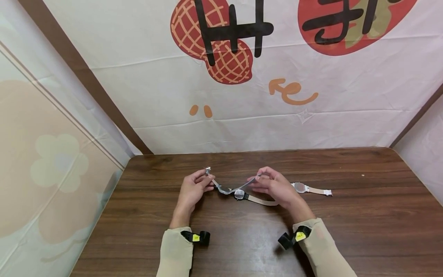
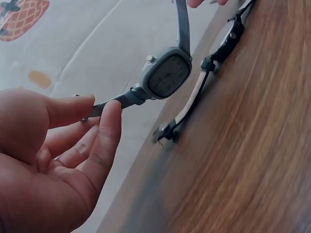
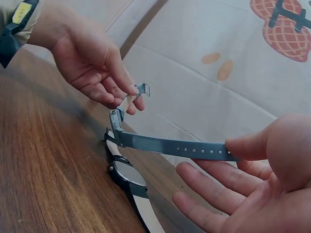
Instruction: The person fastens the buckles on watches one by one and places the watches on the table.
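A grey-blue wristwatch hangs stretched between both hands above the table, its strap sagging at the case. My left hand pinches the buckle end between thumb and fingers; the metal buckle sticks out past the fingertips. The holed end of the strap is pinched by my right hand, whose other fingers are spread below it. Just under the held watch, a black watch with a pale strap lining lies on the table. A white watch lies right of my right hand, partly hidden by it.
The brown wooden table ends at a printed cloth backdrop behind the watches. Another cloth panel stands along the left side. Black wrist cameras are strapped over both sleeves.
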Motion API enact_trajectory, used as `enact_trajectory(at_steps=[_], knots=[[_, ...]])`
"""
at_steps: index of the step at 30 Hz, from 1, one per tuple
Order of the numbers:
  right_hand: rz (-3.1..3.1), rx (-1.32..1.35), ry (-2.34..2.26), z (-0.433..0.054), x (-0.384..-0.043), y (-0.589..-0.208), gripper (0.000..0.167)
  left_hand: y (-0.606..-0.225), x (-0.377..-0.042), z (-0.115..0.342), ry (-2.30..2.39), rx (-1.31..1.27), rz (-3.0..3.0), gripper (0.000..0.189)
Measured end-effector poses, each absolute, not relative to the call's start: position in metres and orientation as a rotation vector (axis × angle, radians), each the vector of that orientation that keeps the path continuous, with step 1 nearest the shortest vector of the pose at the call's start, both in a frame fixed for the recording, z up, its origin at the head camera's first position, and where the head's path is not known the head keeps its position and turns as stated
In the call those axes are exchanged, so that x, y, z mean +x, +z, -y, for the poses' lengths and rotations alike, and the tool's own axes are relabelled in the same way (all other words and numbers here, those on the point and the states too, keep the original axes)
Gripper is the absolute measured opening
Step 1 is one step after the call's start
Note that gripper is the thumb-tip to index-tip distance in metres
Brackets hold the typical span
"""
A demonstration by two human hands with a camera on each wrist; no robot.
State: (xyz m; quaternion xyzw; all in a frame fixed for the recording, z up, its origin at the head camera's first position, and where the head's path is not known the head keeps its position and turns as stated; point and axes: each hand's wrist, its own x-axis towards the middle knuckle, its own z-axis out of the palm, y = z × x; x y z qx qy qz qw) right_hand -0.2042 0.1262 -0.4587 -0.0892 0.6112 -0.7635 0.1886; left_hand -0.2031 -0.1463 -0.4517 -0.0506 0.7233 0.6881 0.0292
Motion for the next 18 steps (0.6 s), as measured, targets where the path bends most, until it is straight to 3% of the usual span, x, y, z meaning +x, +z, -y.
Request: enact_trajectory(at_steps=[18], knots=[[-1.583,-0.007,-2.329,-0.133,-0.209,-0.460,0.025,-0.454,-0.208,0.122,2.137,-0.120,-2.267,0.036]])
